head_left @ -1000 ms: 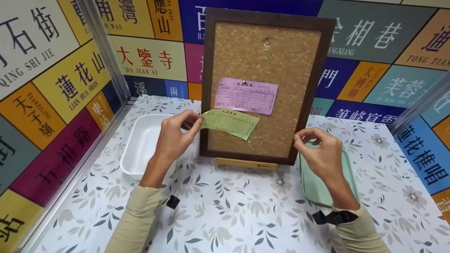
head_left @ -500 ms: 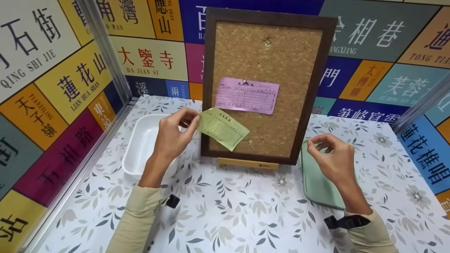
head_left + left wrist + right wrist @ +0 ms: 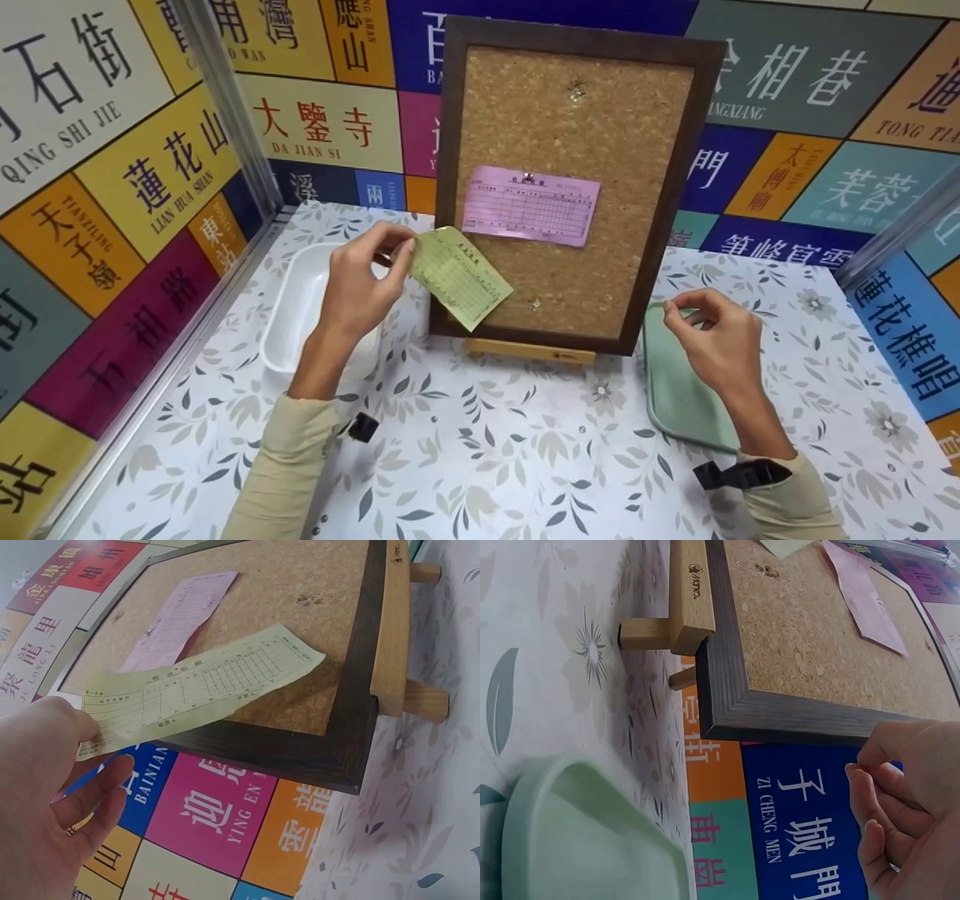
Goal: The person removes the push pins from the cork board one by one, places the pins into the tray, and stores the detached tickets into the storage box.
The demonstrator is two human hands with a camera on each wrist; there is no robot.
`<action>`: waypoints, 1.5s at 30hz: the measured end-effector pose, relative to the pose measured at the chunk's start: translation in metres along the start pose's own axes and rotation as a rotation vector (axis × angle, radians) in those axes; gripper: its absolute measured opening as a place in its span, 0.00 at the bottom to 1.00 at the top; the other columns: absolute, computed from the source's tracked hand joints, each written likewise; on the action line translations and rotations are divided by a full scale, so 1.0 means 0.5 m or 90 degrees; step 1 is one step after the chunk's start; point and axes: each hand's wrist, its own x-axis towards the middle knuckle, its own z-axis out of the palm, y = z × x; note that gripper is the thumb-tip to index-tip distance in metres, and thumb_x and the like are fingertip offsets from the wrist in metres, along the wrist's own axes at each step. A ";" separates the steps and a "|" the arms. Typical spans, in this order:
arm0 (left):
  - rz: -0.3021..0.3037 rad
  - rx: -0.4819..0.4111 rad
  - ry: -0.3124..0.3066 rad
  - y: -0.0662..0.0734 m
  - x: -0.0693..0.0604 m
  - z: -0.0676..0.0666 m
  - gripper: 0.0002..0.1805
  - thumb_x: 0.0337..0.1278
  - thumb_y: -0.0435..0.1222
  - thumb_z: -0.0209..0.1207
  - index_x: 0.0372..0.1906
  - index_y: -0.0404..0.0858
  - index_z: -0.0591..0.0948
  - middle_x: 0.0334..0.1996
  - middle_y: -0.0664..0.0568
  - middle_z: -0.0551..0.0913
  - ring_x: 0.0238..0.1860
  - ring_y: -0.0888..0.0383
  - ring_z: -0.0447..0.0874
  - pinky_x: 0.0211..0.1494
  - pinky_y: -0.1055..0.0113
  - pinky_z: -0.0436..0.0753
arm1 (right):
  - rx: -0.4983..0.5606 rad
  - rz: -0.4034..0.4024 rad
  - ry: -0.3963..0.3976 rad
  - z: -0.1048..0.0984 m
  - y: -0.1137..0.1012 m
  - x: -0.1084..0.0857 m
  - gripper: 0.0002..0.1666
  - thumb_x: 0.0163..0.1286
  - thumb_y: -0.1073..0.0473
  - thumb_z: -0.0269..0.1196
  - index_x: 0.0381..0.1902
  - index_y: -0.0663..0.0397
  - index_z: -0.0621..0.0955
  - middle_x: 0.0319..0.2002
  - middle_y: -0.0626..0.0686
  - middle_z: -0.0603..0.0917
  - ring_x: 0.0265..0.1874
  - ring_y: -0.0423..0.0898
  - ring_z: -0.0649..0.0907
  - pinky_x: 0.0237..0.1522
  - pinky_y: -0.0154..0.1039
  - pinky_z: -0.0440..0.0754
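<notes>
My left hand (image 3: 364, 281) pinches the upper left corner of a yellow-green paper slip (image 3: 463, 279), which hangs tilted before the lower left of a corkboard (image 3: 585, 135). In the left wrist view the slip (image 3: 202, 686) bows outward from thumb and fingers. A pink slip (image 3: 531, 206) is fixed at its top edge to the board's middle. Right of the board, my right hand (image 3: 716, 334) is above a green tray (image 3: 679, 390), thumb and index tips together. The right wrist view shows this hand (image 3: 907, 802) curled, with nothing visible between the fingertips.
A white tub (image 3: 289, 322) stands left of the board, partly behind my left hand. The board's dark frame (image 3: 660, 202) rests on a wooden stand (image 3: 529, 350). Behind is a wall of coloured sign panels (image 3: 322, 124); a floral cloth (image 3: 480, 450) covers the table.
The yellow-green slip has moved left with my left hand and swung down from nearly level to a slant. My right hand has moved right, away from the board's frame, over the green tray.
</notes>
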 end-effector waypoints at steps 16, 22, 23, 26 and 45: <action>-0.030 0.035 0.022 -0.016 0.004 -0.030 0.09 0.78 0.39 0.63 0.51 0.43 0.90 0.44 0.54 0.93 0.40 0.58 0.88 0.43 0.60 0.88 | -0.027 0.016 0.001 -0.008 0.023 0.008 0.07 0.71 0.57 0.73 0.41 0.55 0.90 0.37 0.55 0.93 0.25 0.28 0.83 0.32 0.20 0.76; -0.042 0.052 0.015 -0.025 0.003 -0.033 0.09 0.79 0.37 0.61 0.53 0.42 0.89 0.47 0.53 0.92 0.41 0.58 0.87 0.43 0.61 0.88 | -0.034 0.025 -0.008 -0.006 0.036 0.011 0.06 0.71 0.57 0.73 0.40 0.54 0.90 0.37 0.55 0.93 0.24 0.31 0.82 0.29 0.22 0.75; -0.045 0.054 0.015 -0.027 0.003 -0.033 0.09 0.79 0.37 0.61 0.53 0.43 0.89 0.48 0.53 0.91 0.41 0.58 0.86 0.43 0.62 0.87 | -0.038 0.029 -0.011 -0.006 0.038 0.012 0.06 0.70 0.57 0.73 0.39 0.54 0.90 0.37 0.55 0.93 0.23 0.31 0.82 0.29 0.22 0.74; -0.052 0.059 0.018 -0.033 0.002 -0.034 0.09 0.80 0.35 0.60 0.53 0.43 0.89 0.48 0.53 0.90 0.40 0.59 0.84 0.42 0.66 0.85 | -0.054 0.040 -0.027 -0.007 0.045 0.012 0.07 0.70 0.56 0.73 0.39 0.53 0.90 0.36 0.54 0.93 0.23 0.33 0.81 0.28 0.24 0.73; -0.089 0.106 0.019 -0.068 0.003 -0.051 0.10 0.79 0.32 0.59 0.51 0.43 0.89 0.47 0.50 0.89 0.39 0.57 0.80 0.40 0.69 0.81 | -0.112 0.052 -0.100 -0.006 0.080 0.016 0.05 0.66 0.56 0.74 0.36 0.51 0.91 0.34 0.54 0.93 0.22 0.32 0.79 0.27 0.26 0.72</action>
